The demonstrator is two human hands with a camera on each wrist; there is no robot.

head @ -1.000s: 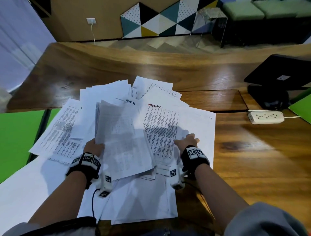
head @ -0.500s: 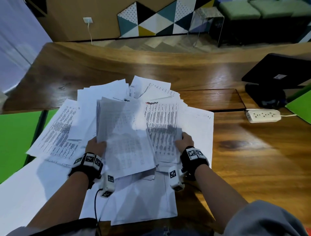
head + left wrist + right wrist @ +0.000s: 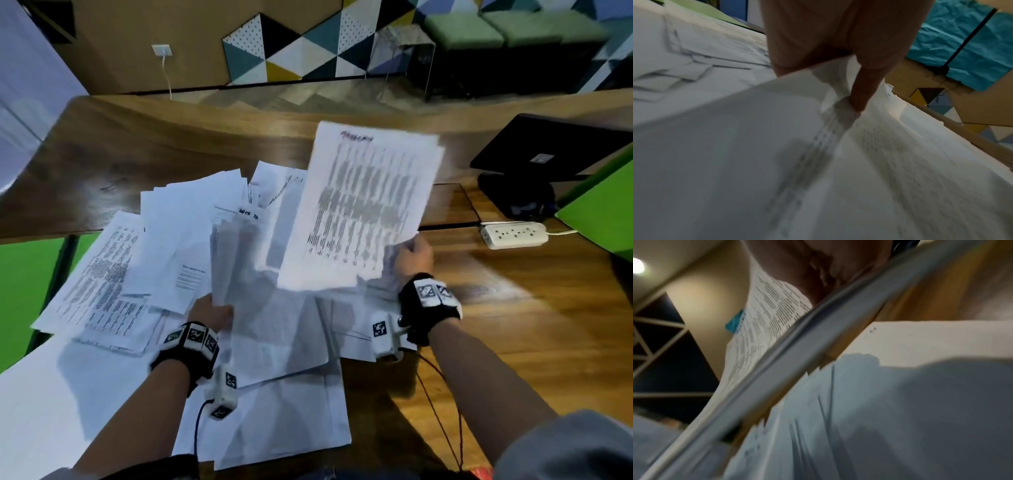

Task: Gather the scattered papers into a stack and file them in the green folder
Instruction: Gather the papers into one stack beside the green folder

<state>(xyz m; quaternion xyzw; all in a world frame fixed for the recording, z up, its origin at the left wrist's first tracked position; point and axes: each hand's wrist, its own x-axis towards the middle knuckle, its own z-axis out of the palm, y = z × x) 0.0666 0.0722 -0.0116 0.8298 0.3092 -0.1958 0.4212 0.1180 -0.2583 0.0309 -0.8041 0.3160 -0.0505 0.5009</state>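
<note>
Printed white papers (image 3: 178, 246) lie scattered over the wooden table (image 3: 513, 325). My right hand (image 3: 412, 255) grips the lower right corner of a bundle of printed sheets (image 3: 363, 205), raised and tilted above the pile. In the right wrist view that bundle (image 3: 772, 318) shows edge-on under my palm. My left hand (image 3: 212, 310) holds another sheaf (image 3: 239, 274) by its lower left edge; in the left wrist view a finger (image 3: 863, 91) presses into the papers (image 3: 838, 162). A green folder (image 3: 603, 212) lies at the far right, partly out of view.
A green surface (image 3: 20, 291) lies at the left beside the papers. A white power strip (image 3: 513, 234) and a black monitor stand (image 3: 548, 161) sit at the right rear. More white sheets (image 3: 267, 421) lie near the table's front edge.
My right hand has lifted its bundle up and to the right, off the pile. My left hand still holds its sheaf, which is now raised a little.
</note>
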